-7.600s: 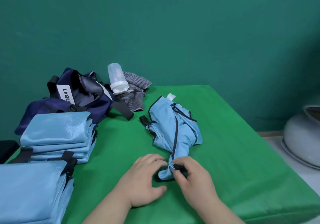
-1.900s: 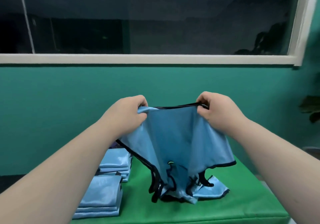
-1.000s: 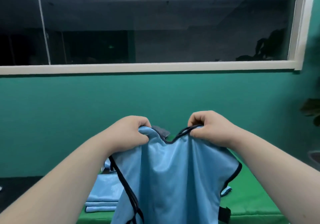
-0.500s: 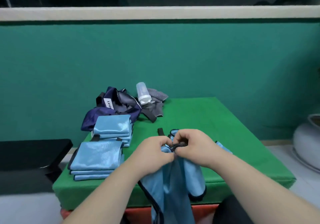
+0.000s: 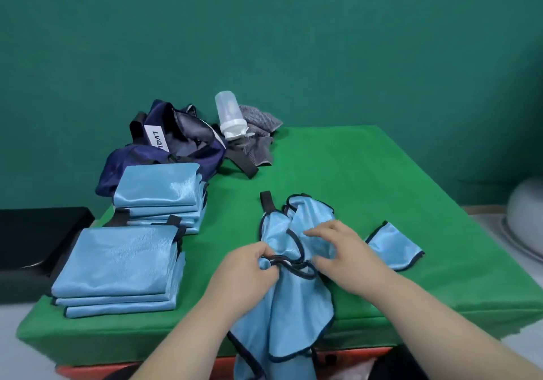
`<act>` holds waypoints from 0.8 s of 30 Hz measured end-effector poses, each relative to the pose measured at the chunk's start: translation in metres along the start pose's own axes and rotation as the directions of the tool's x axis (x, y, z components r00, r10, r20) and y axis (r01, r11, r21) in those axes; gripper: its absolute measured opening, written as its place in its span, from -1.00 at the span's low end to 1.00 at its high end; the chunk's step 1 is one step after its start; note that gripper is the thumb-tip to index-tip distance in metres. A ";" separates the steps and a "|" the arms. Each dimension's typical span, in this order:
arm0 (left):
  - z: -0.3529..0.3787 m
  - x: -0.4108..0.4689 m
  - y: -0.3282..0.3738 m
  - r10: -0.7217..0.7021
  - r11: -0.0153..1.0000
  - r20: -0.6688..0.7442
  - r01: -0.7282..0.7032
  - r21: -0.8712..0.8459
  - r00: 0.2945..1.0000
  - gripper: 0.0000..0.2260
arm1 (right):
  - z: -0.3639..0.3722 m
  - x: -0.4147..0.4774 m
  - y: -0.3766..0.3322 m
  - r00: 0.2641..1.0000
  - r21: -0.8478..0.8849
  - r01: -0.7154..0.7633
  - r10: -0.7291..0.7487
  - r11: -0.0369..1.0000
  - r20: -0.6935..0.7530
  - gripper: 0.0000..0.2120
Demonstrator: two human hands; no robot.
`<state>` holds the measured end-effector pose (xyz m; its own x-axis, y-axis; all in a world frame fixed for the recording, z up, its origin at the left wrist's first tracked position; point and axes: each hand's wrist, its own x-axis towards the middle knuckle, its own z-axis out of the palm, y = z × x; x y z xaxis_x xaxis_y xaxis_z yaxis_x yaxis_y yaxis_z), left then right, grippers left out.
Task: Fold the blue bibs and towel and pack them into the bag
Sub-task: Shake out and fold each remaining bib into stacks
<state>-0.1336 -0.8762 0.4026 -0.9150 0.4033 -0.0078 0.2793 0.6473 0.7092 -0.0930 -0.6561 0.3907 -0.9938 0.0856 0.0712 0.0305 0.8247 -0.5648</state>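
Note:
A light blue bib (image 5: 293,306) with dark trim lies crumpled on the green table (image 5: 367,180), its lower part hanging over the near edge. My left hand (image 5: 246,274) pinches its dark-trimmed edge. My right hand (image 5: 340,253) rests on the cloth with fingers spread. Two stacks of folded blue bibs lie on the left, a near stack (image 5: 117,271) and a far stack (image 5: 158,194). The dark navy bag (image 5: 176,141) lies open at the back left, next to a grey towel (image 5: 255,141).
A clear bottle with a white cap (image 5: 229,115) stands tilted between the bag and the towel. A black seat (image 5: 35,238) is left of the table. A pale round vessel (image 5: 526,218) sits on the floor at the right. A green wall backs the table.
The bib, held up high in both hands a second ago, has come down onto the table. My right hand has let go of the trim and now lies spread on the cloth.

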 end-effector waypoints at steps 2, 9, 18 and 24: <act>0.004 0.010 -0.006 -0.013 1.000 0.007 0.013 0.012 1.000 -0.94 | 0.010 0.009 0.009 0.997 -0.029 0.039 -0.037 0.999 0.069 -0.45; 0.019 0.039 -0.027 -0.034 0.998 -0.005 0.034 0.062 0.999 -0.93 | 0.030 0.052 0.038 0.997 -0.125 0.078 -0.076 0.989 0.024 -0.47; 0.036 0.120 -0.029 0.031 0.965 -0.114 0.000 0.264 0.993 -0.89 | 0.012 0.149 0.083 0.996 -0.133 -0.028 0.017 0.991 -0.083 -0.49; 0.045 0.191 -0.028 0.093 0.951 -0.174 -0.035 0.308 0.980 -0.90 | -0.006 0.218 0.120 0.985 -0.119 -0.086 0.067 0.989 -0.162 -0.52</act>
<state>-0.3025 -0.7879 0.3497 -0.9218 0.3430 0.1808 0.3876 0.8006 0.4570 -0.3057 -0.5354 0.3433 -0.9590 0.2298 0.1659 0.1288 0.8747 -0.4672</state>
